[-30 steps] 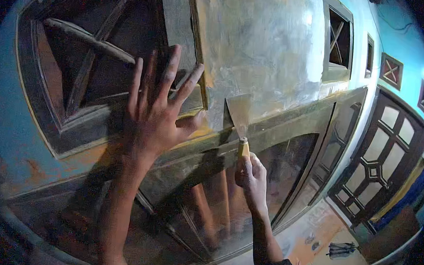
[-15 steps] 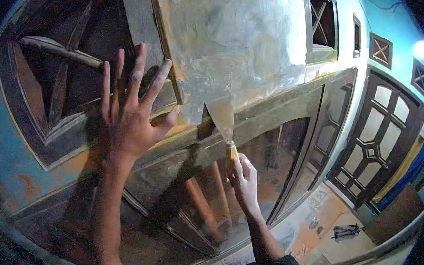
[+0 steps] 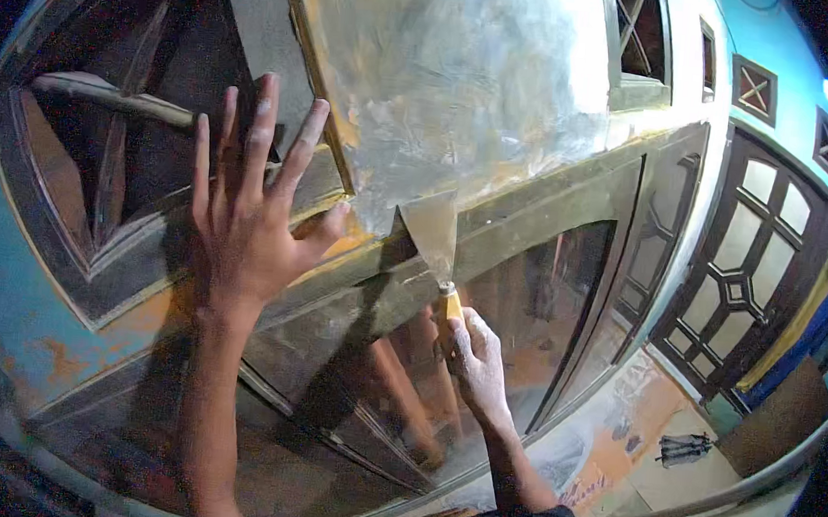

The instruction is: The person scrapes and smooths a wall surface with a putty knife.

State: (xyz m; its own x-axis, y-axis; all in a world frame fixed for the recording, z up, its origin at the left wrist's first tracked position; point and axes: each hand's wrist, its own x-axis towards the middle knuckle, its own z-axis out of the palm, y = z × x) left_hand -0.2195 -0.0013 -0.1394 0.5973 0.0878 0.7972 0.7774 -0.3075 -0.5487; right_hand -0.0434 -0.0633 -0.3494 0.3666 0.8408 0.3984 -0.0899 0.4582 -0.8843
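Note:
My right hand [image 3: 473, 354] is wrapped round the yellow handle of a putty knife [image 3: 433, 229]. Its wide triangular blade points up, with its edge at the bottom of a grey-white, patchy plastered wall [image 3: 466, 88], just above a wooden window frame [image 3: 536, 195]. White dust or paste coats the fingers of this hand. Spread wide, my left hand [image 3: 256, 222] is raised in front of the lower corner of a vent frame [image 3: 148, 242]; nothing is in it. Whether its palm touches the wood is hidden.
A wooden slat [image 3: 120, 99] crosses the dark vent opening at the left. Below are dark window panes [image 3: 537, 297]. To the right stands a panelled door [image 3: 736, 274], with a dark bundle [image 3: 685, 449] on the stained floor and a curved rail [image 3: 726, 497] nearer me.
The view has shifted slightly, so the door and lamp sit farther right. The putty knife stays at nearly the same place at the wall's lower edge. My left hand stays spread.

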